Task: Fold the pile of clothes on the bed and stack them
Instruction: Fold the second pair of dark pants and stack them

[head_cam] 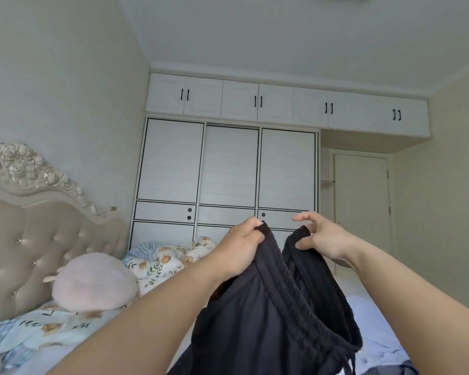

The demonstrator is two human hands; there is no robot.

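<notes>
Held up above the bed [374, 315]: a black garment [276, 315] with an elastic, gathered waistband, hanging down toward the bottom edge. Left hand [241, 247] curled tight around one end of the waistband; right hand [322, 239] pinching the other end with thumb and lower fingers, index finger extended. Beyond, pink round cushion [92, 282] against padded headboard [33, 239]; white wardrobe [228, 169] behind.
</notes>
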